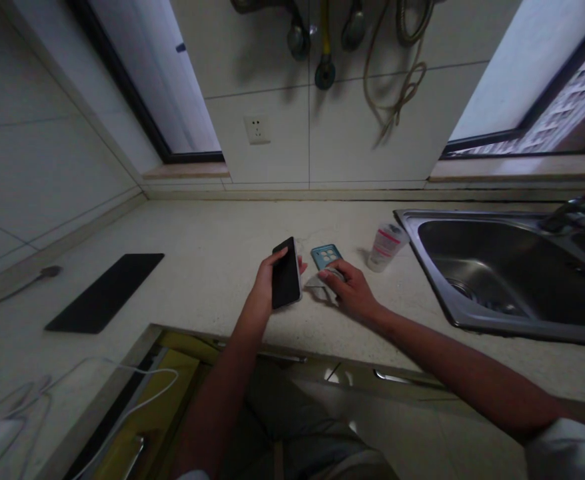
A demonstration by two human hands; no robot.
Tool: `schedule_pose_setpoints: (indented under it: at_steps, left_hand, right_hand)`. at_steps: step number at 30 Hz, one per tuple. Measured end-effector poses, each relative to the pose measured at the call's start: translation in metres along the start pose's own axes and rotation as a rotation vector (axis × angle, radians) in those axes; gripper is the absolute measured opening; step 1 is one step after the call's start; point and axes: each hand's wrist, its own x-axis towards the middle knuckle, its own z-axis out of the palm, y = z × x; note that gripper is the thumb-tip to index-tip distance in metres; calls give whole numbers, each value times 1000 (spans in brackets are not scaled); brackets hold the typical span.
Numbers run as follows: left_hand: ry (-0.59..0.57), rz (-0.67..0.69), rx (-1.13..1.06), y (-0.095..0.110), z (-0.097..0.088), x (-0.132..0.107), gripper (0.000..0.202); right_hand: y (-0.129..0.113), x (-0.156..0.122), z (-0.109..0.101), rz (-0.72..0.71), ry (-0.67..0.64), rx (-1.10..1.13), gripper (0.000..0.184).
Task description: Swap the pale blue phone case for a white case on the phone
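Note:
My left hand is wrapped round a smartphone with a dark screen, its thumb over the front and fingertips at the right edge. The phone is tilted above the counter. In my right hand a pale, thin cloth or tissue is pinched, just right of the phone. Behind that hand lies a blue phone case with round camera holes, partly covered by the fingers. A clear plastic cup with pink bands stands further right.
A steel sink with a tap is set into the counter on the right. A black mat lies on the left. White cables hang over the front edge. Hoses hang on the tiled wall.

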Motion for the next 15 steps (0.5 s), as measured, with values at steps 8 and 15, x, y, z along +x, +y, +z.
schedule_pose_setpoints:
  at_steps: [8,15]
  left_hand:
    - [-160,-216,-126,-7,8,25,35]
    - [-173,-236,-222,-16,5,30,44]
  right_hand:
    - [-5,16,-12,-48,288,32,27]
    - [-1,33,-19,-229,316,-240,22]
